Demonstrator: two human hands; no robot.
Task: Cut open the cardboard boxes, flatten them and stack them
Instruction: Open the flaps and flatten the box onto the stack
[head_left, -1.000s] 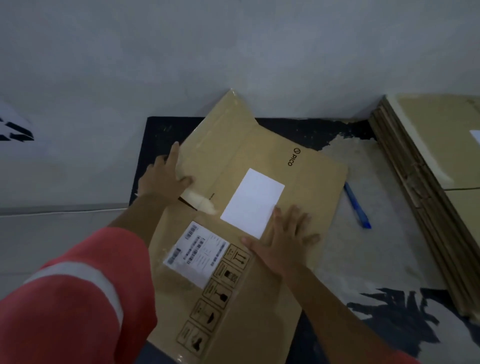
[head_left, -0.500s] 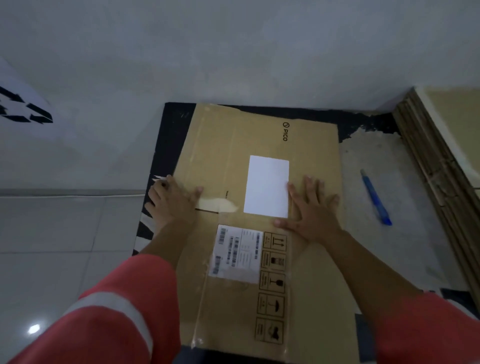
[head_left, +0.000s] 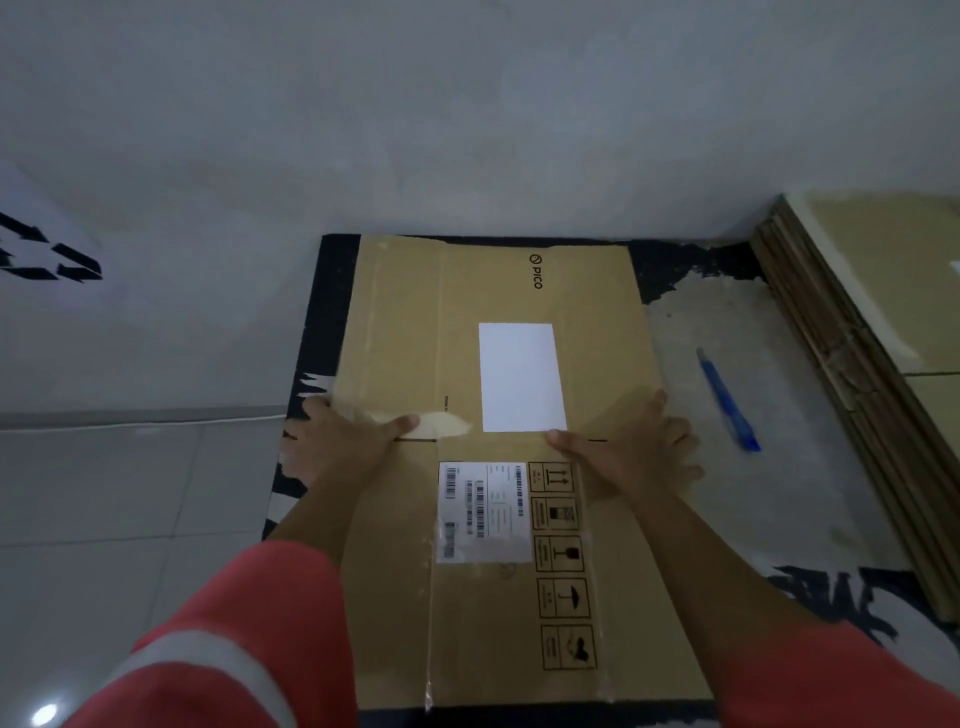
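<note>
Since a second ago, the cardboard box (head_left: 519, 597) has been turned from a skewed lie with one flap raised to a flat, squared one. The hands have been shifted outward from its middle toward its two side edges.

The left hand (head_left: 348, 436) is laid palm down at the box's left edge. Its thumb is stretched rightward over the cardboard and its fingers are spread past the edge onto the mat (head_left: 324, 322). The right hand (head_left: 634, 447) is pressed flat near the right edge, with the thumb pointed inward and the fingers splayed wide. Nothing is gripped by either hand. Both forearms are extended forward and converge slightly, and red sleeves (head_left: 234, 639) are seen at the bottom.

The box is flattened on the dark mat on the floor. Its long axis is run straight away from the person, and its far end is set close to the foot of the wall (head_left: 467, 130). A blank white label (head_left: 519, 376) is seen between the hands, and a shipping label (head_left: 480, 512) is found nearer the person.

A blue pen-shaped tool (head_left: 727, 400) is laid on the mat to the right, apart from the box. Beyond it a stack of flattened cardboard (head_left: 857, 364) is seen at the right edge.
</note>
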